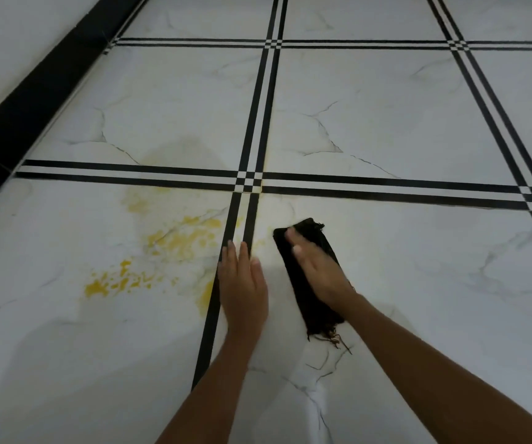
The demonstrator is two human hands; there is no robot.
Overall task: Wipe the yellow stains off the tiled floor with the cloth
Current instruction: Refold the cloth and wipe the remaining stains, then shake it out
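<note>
A folded black cloth (299,296) with frayed ends lies on the white marble-look tiled floor (418,283). My right hand (319,270) presses flat on top of it with straight fingers. My left hand (242,286) rests flat on the floor just left of the cloth, fingers straight, beside a black tile stripe (216,302). Yellow stains (181,238) spread over the tile to the left of my left hand. A second yellow patch (114,282) sits lower left, and a yellow streak (206,298) runs along the stripe.
A black skirting band (34,88) runs along the wall at the upper left. Black double stripes (386,184) cross the floor in a grid. A faint yellowish smear (175,152) shows on the tile beyond the cross stripe.
</note>
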